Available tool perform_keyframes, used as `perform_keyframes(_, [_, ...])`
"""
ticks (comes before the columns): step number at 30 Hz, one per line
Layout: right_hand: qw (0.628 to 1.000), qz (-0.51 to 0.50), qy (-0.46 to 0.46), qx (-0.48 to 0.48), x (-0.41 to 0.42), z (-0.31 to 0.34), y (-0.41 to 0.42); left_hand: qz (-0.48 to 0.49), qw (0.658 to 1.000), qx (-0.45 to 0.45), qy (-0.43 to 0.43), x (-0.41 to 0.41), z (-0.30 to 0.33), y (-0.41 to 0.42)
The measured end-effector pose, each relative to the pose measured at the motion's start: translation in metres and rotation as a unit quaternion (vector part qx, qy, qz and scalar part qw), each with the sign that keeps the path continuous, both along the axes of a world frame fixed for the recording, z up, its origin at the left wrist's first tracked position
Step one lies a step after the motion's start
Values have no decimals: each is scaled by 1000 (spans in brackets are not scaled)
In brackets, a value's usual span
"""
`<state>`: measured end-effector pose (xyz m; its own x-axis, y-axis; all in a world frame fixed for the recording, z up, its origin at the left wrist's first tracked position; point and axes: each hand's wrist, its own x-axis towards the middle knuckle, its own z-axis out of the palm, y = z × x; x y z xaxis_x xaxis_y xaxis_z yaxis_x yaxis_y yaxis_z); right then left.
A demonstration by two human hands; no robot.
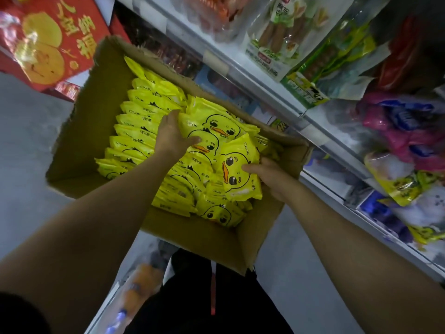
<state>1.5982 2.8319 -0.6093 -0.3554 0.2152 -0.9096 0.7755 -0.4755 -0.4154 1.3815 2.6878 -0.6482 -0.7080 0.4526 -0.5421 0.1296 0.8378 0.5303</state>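
Observation:
An open cardboard box [79, 131] sits on the floor, filled with several yellow duck-print packets [137, 131]. Rows of them stand on edge at the left; others lie loose at the right. My left hand [172, 136] grips a small stack of duck packets [214, 127] in the middle of the box, thumb on top. My right hand [269, 175] holds a single duck packet [237, 174] by its right edge, thumb on its face, lifted slightly above the loose pile.
Shop shelves [272, 85] with bagged snacks run along the right, close to the box. A red gift box [50, 42] stands at the upper left. Grey floor [26, 141] lies to the left. Bottles [142, 283] sit on a low shelf near my legs.

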Motion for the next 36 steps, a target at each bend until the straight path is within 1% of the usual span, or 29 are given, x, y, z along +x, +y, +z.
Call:
perform_keyframes(3, [1000, 8, 10, 7, -2, 0, 0, 3, 1000, -8, -13, 6, 1, -10])
perform_keyframes(6, [999, 35, 22, 30, 0, 1, -2, -32, 997, -37, -66, 15, 2, -22])
perform_keyframes(9, [997, 51, 35, 48, 6, 5, -7, -23, 995, -31, -96, 30, 7, -31])
perform_keyframes(11, [996, 51, 37, 57, 8, 10, -10, 2, 993, -28, -116, 40, 10, -33])
perform_keyframes(14, [997, 29, 34, 64, 15, 25, -14, 37, 989, -17, -141, 53, 23, -38])
perform_keyframes(18, [995, -1, 57, 82, 29, 50, -20, 65, 984, 10, -167, 60, 44, -51])
perform_keyframes(21, [993, -31, 85, 82, 44, 76, -24, 108, 975, 40, -191, 66, 74, -58])
perform_keyframes(24, [988, -59, 111, 86, 58, 102, -21, 130, 964, 88, -216, 73, 111, -59])
perform_keyframes(28, [978, -104, 141, 110, 76, 152, -5, 103, 955, 148, -237, 89, 166, -47])
perform_keyframes(32, [966, -111, 180, 152, 110, 206, 14, 31, 950, 187, -248, 118, 217, -27])
perform_keyframes(36, [944, -130, 231, 194, 166, 254, 31, -28, 947, 239, -212, 172, 270, -3])
